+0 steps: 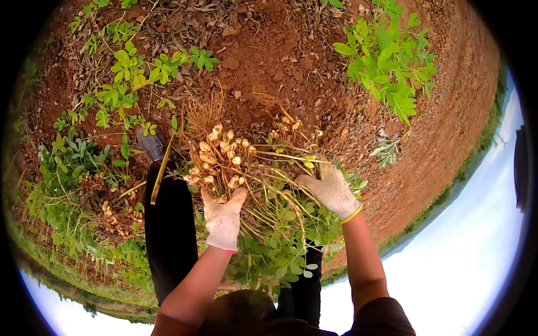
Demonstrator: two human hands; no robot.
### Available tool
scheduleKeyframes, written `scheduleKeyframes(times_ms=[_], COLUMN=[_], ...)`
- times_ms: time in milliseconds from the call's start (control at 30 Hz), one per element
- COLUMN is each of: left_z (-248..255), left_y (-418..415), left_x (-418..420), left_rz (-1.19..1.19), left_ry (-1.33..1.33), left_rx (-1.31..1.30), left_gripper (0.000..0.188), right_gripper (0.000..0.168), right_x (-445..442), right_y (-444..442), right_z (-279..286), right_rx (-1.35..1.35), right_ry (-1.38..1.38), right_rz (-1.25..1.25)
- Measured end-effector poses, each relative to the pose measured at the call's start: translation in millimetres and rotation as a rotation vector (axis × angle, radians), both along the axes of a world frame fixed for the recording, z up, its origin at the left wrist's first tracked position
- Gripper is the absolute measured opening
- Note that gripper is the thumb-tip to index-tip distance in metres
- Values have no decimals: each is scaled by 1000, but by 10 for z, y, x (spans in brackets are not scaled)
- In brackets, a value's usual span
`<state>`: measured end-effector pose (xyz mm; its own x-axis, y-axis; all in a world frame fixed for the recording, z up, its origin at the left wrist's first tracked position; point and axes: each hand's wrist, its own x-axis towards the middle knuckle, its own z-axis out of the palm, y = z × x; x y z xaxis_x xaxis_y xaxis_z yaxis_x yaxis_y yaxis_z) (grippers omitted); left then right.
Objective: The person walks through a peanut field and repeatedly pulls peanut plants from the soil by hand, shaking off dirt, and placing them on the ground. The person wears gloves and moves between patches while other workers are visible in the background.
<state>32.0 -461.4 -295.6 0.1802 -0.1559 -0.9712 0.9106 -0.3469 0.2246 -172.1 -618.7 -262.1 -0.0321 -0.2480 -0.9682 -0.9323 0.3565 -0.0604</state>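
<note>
An uprooted peanut plant spans the space between my two gloved hands, its leafy stems [273, 206] lying toward my body. My left hand [222, 214], in a white knit glove with a pink cuff edge, cups the cluster of peanut pods [218, 153] from below; its fingertips are hidden behind the pods. Several stems pass through the grip of my right hand [330, 187], whose matching glove has a yellow cuff edge. Beyond the main cluster, a smaller bunch of pods [290, 125] with thin roots hangs over the reddish soil.
Harvested peanut plants [109, 210] with pods are heaped at the left. A standing green plant [386, 59] grows at upper right, and leafy stems [126, 80] sprawl at upper left. My shoe [151, 143] rests near a dry stalk [163, 170]. Dry leaves litter the red soil [269, 54].
</note>
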Motion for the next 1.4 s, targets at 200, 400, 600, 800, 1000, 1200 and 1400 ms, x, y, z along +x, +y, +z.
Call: scheduleKeyframes(times_ms=[200, 400, 600, 800, 1000, 1200, 1400], left_z=[-149, -47, -353, 100, -589, -336, -233], left_y=[70, -10, 583, -480, 1094, 680, 473], left_x=[-159, -226, -297, -188, -316, -214, -47], left_rz=[-454, -493, -201, -1419, -485, -494, -147], left_ry=[118, 281, 158, -127, 151, 115, 252], left_rx=[368, 125, 99, 593, 390, 422, 139], left_gripper=[100, 72, 69, 80, 81, 86, 44], right_gripper=[65, 68, 47, 43, 92, 88, 45], right_x=[351, 710, 770, 427, -435, -885, -1180], right_y=[278, 697, 405, -733, -2192, -2268, -1697], right_z=[277, 484, 978, 103, -1511, -1712, -2069], right_rx=[-56, -364, -169, -593, -738, -155, -433], right_ry=[-208, -201, -732, -602, 95, 565, 374], right_rz=[215, 623, 642, 311, 1109, 698, 131])
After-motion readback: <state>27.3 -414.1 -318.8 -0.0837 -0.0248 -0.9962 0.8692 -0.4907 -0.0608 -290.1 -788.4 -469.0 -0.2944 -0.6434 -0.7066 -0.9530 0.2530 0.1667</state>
